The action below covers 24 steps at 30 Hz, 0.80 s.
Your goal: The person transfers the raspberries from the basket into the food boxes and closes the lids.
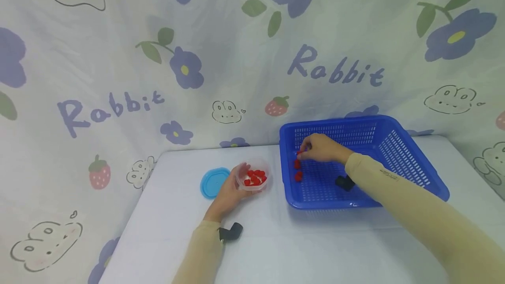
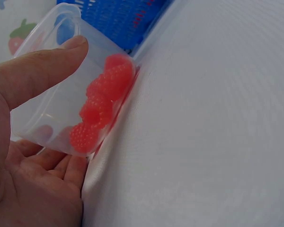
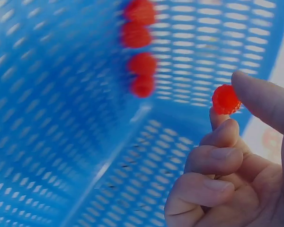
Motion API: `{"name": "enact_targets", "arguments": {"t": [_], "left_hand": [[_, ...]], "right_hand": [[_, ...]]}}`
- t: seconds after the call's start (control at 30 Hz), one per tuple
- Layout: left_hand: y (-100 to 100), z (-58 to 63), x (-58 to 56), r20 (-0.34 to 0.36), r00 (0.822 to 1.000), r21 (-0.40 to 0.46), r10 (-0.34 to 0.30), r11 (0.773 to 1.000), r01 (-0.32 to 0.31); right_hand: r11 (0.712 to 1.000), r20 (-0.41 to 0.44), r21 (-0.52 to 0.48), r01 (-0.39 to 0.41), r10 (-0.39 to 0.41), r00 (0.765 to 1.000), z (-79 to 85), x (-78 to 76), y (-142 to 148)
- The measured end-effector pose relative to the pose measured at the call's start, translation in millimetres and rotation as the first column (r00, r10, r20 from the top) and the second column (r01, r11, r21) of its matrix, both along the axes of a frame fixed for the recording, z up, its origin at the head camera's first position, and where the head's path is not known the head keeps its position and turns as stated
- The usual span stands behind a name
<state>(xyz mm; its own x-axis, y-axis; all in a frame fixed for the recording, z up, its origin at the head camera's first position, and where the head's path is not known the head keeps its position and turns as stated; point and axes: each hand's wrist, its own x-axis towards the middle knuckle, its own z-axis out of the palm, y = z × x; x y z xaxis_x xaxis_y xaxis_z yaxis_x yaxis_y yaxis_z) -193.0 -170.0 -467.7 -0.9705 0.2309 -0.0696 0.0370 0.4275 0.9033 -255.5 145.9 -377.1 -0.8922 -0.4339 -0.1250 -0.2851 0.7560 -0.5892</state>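
Observation:
My left hand (image 1: 229, 194) grips a clear plastic cup (image 2: 47, 111), thumb on the near side and fingers round the other. Several red raspberries (image 2: 99, 106) lie at the bottom of the cup. Inside the blue basket (image 1: 412, 154), near its left wall, my right hand (image 1: 321, 147) pinches one raspberry (image 3: 226, 99) between thumb and index finger; the other fingers are curled. A row of several raspberries (image 3: 136, 35) lies along the foot of the basket's wall. In the head view the hand partly hides this row.
A light blue round lid (image 1: 213, 184) lies on the white table (image 1: 268, 249) just left of the cup. The basket stands at the right, with raised, slotted walls. Behind the table hangs a printed cloth (image 1: 236, 69). Dark wrist devices (image 1: 232, 232) sit on both forearms.

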Motion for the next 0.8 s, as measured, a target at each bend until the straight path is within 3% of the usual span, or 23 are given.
{"name": "enact_targets", "arguments": {"t": [0.1, 0.23, 0.5, 0.8], "left_hand": [[-3, -8.7, -3.8, -0.005, 1.0, 0.003, 0.01, 1.0, -0.01], [-4, -11.7, -4.4, -0.016, 1.0, -0.005, 0.016, 1.0, -0.016], [-4, -10.5, -6.1, -0.038, 0.999, 0.005, 0.003, 1.0, -0.003], [-5, -10.7, -5.1, -0.027, 1.0, 0.013, 0.002, 1.0, -0.002]], "right_hand": [[0.999, -0.003, -0.032, 0.038, -0.038, 0.999, 9.4, 5.1, -1], [0.995, -0.023, -0.073, 0.068, -0.07, 0.997, 24.4, 14.9, -1], [0.992, -0.095, -0.096, 0.087, -0.096, 0.991, 46.8, 37.5, -3], [0.981, -0.137, -0.161, 0.11, -0.132, 0.982, 58.6, 68.7, -12]]}}
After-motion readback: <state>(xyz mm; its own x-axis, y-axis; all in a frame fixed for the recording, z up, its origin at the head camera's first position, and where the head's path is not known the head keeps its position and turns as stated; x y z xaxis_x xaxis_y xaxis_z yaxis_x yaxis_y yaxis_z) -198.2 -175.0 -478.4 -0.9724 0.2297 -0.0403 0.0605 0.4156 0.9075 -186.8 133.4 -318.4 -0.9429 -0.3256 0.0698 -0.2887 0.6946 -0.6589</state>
